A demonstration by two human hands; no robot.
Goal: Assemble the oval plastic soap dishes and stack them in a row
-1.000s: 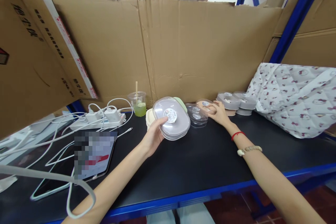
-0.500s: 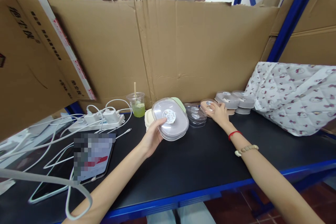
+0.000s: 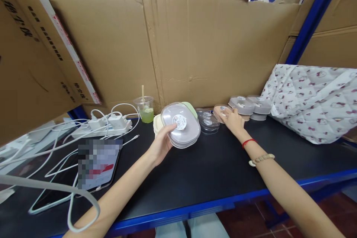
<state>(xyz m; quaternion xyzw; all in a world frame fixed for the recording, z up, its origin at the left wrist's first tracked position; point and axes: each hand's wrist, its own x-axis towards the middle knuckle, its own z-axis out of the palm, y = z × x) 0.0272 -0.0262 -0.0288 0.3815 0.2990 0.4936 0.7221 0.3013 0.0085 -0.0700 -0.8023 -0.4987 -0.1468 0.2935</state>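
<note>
My left hand [image 3: 161, 143] grips a greyish, rounded-square plastic box [image 3: 185, 128] by its left edge, thumb on top beside a round sticker. The box is raised and tilted, its clear lid facing me. Behind it show parts of a cream box [image 3: 157, 124] and a light green box [image 3: 190, 108]. Further right, my right hand [image 3: 233, 122] is closed on the right side of a peach box [image 3: 220, 111]; its fingertips are partly hidden. Between the hands, a stack of clear lids [image 3: 208, 122] lies on the black tabletop [image 3: 206, 174].
Right of the peach box stand stacked lidded boxes [image 3: 241, 106] and a patterned quilted bag [image 3: 312, 100]. On the left are a cup of green drink [image 3: 146, 113], a power strip [image 3: 103, 128] with tangled white cables and a tablet [image 3: 100, 167]. A cardboard wall [image 3: 178, 48] closes the back.
The view has shifted slightly. Both hands stay almost in place, the left on the greyish box and the right at the peach box.
</note>
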